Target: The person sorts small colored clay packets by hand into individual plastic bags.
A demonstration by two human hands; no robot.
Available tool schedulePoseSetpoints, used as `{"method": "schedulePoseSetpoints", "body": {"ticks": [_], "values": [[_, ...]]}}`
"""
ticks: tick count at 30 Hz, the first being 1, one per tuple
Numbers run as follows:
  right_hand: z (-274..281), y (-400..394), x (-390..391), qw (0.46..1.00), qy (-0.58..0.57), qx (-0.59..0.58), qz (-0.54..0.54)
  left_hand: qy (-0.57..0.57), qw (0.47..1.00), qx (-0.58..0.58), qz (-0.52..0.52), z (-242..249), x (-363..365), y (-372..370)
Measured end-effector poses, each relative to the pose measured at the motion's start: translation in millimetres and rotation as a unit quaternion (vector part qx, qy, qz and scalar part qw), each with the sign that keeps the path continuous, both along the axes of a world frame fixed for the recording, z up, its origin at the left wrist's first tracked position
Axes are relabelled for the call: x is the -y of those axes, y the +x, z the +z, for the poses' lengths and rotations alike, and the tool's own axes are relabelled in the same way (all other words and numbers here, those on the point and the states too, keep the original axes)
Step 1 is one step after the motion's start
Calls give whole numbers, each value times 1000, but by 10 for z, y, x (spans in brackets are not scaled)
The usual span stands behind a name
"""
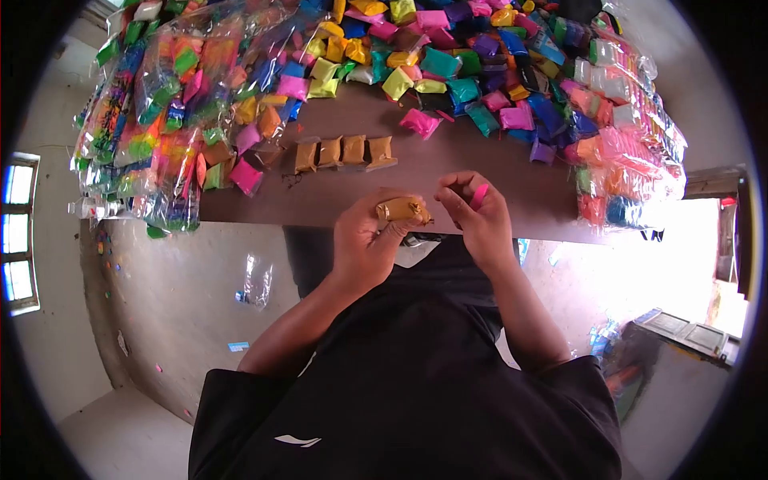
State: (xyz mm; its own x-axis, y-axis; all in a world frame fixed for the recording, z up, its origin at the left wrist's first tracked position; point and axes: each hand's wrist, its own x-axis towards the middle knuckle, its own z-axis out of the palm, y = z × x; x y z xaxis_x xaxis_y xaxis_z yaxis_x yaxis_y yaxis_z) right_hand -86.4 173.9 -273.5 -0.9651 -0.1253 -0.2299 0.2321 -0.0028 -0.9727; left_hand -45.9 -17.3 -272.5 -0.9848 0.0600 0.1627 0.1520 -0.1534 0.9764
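My left hand (372, 236) holds a small golden-brown packet (398, 210) between thumb and fingers, over the table's near edge. Just to its right, my right hand (478, 216) is raised with curled fingers, thumb and forefinger close together. Something pink (480, 195) shows at its fingers; whether the fingertips pinch anything else is too small to tell. Beyond my left hand, several brown packets (353, 150) lie side by side in a row on the brown table (320, 196).
Colourful packets (440, 61) are heaped along the far side. Clear bags of packets stand at the left (172, 120) and right (632, 136). A clear bottle (88, 209) lies at the left edge. Below, plastic wrappers (254, 282) litter the floor.
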Motion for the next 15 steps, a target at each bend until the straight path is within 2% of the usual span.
{"method": "schedulePoseSetpoints", "body": {"ticks": [3, 5, 6, 8, 9, 11, 13, 15], "values": [[186, 133, 97, 998, 0, -59, 19, 56, 998, 28, -22, -80, 61, 59], [292, 205, 110, 990, -40, -100, 96, 98, 994, 23, -45, -136, 65, 74], [272, 198, 119, 990, -39, -100, 95, 122, 990, 40, -56, -141, 60, 90], [160, 136, 121, 986, 63, -121, 91, 146, 985, 53, -72, -165, 56, 103], [63, 60, 97, 986, 64, -123, 88, 138, 986, 77, -58, -199, 81, 114], [-220, -197, 27, 975, 197, -96, 46, 128, 986, 99, -45, -276, 139, 131], [-478, -452, -21, 944, 283, -168, -3, 179, 969, 134, -105, -334, 180, 164], [-554, -713, 0, 939, 297, -170, -46, 181, 966, 147, -107, -307, 149, 198]]}}
